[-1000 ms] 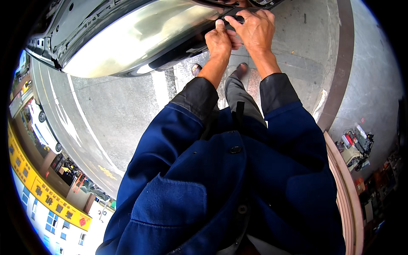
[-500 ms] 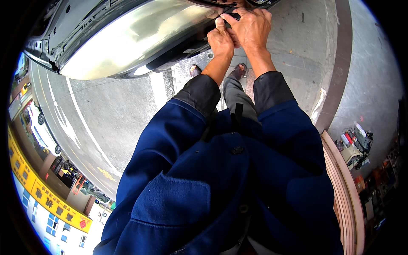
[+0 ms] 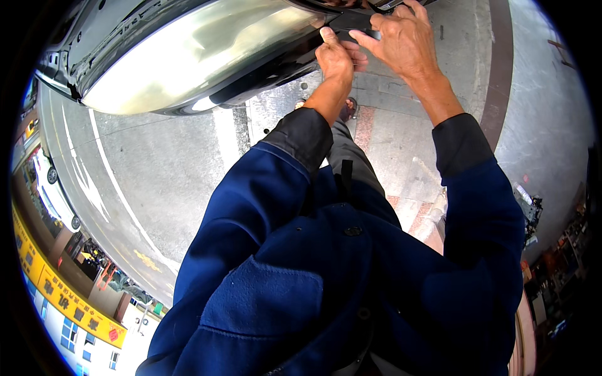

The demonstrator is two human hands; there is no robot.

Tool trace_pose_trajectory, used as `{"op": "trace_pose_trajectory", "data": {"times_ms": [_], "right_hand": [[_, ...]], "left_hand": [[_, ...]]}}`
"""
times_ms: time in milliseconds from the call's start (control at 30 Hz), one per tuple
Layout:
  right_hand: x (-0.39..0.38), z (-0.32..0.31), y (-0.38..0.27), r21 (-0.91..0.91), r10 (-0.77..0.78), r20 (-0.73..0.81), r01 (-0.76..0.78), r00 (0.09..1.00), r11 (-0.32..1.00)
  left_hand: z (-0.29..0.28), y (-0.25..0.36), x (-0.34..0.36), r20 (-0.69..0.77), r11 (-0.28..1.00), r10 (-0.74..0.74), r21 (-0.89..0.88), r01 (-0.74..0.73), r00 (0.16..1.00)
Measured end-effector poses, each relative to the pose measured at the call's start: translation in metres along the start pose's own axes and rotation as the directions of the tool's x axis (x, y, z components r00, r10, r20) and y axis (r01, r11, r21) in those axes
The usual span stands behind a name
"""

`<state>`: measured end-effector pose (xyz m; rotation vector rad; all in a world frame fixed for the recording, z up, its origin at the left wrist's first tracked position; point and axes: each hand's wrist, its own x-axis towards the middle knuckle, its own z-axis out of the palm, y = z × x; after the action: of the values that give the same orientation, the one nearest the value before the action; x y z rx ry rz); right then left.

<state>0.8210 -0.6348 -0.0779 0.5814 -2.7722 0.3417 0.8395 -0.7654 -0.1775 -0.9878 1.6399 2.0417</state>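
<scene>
A large, hazy, yellowish headlight [image 3: 213,56] of a dark car fills the upper left, with glossy dark bodywork [image 3: 276,69] along its lower edge. By the headlight's right end is my left hand [image 3: 337,61], thumb up and fingers loosely curled; whatever it pinches is hard to make out. My right hand [image 3: 406,42] is up and to the right of it, in front of the car's dark front. A thin dark strip [image 3: 359,30] runs from near my left thumb to between my right thumb and fingers. Its far end is hidden by the right hand.
Grey pavement [image 3: 169,156] with white road lines lies below the car. At the far left are a parked white car [image 3: 55,191] and a yellow signboard [image 3: 63,291]. Assorted clutter [image 3: 530,213] sits on the smooth floor at right. My foot [image 3: 348,108] is below my hands.
My right hand has moved right, away from the left one, and a gap with the dark strip now shows between them. The left hand has shifted slightly right.
</scene>
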Motion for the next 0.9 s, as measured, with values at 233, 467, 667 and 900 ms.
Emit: {"op": "trace_pose_trajectory", "data": {"times_ms": [233,467,667,900], "right_hand": [[0.003,-0.009,-0.002,-0.096,-0.007,-0.043,0.003,0.999,0.995],[0.009,-0.007,-0.018,-0.122,0.043,-0.154,-0.063,0.987,0.991],[0.001,-0.009,-0.024,-0.141,0.079,-0.142,-0.099,0.987,0.985],[-0.001,-0.001,-0.013,-0.166,0.010,-0.123,-0.030,0.992,0.986]], "left_hand": [[-0.001,0.001,-0.003,0.042,1.000,-0.016,-0.024,0.017,0.999],[-0.016,-0.012,0.007,0.093,0.991,0.106,-0.085,-0.099,0.990],[-0.013,-0.013,0.006,0.150,0.980,0.179,-0.119,-0.162,0.972],[-0.007,-0.020,0.012,0.140,0.961,0.224,-0.193,-0.196,0.964]]}}
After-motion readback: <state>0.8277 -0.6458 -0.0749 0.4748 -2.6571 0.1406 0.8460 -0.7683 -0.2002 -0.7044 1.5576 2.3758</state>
